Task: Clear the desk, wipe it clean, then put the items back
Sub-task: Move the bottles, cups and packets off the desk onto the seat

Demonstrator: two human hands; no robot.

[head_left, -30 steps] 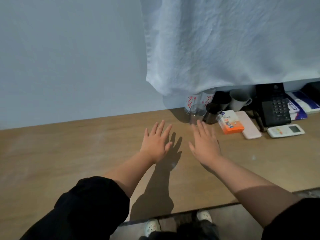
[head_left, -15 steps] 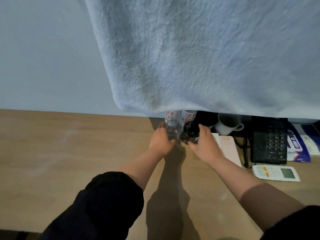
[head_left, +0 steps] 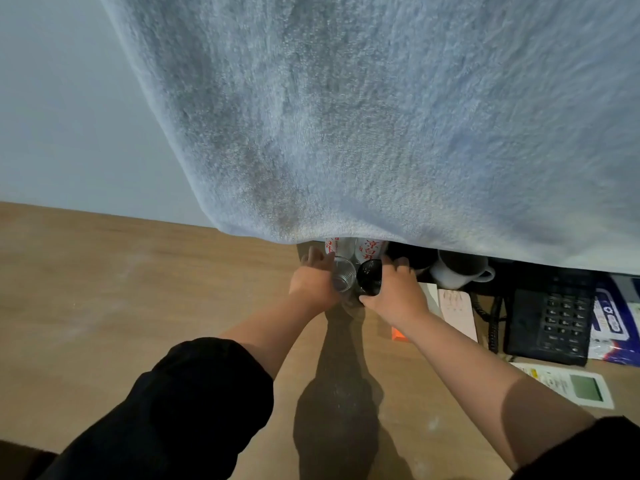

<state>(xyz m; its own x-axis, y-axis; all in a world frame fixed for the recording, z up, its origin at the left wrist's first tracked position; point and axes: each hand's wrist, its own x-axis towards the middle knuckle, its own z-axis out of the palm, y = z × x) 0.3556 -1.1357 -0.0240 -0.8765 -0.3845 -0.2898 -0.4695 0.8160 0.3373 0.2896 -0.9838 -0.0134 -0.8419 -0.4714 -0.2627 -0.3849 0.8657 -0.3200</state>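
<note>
Closing on two glasses at once, the person has both hands in at the back of the surface (head_left: 138, 306), seen from the head camera. The left hand (head_left: 313, 284) wraps its fingers round the clear glass (head_left: 343, 278). The right hand (head_left: 398, 292) curls round the dark glass (head_left: 369, 278) just beside it. Both glasses sit right in front of the red-printed bottles (head_left: 372, 249), under the hem of a big pale towel (head_left: 381, 133).

The risk: lifted together, the glasses could knock, or one could slip, since each has only a one-handed side grip. A knuckle could also topple a bottle behind, or the right wrist could nudge the white mug (head_left: 457, 271).

A second ago both hands were flat and spread, short of the glasses, and half a second back they were just arriving. Now the fingers have closed, and the orange box (head_left: 398, 336) is mostly covered by the right forearm.
</note>
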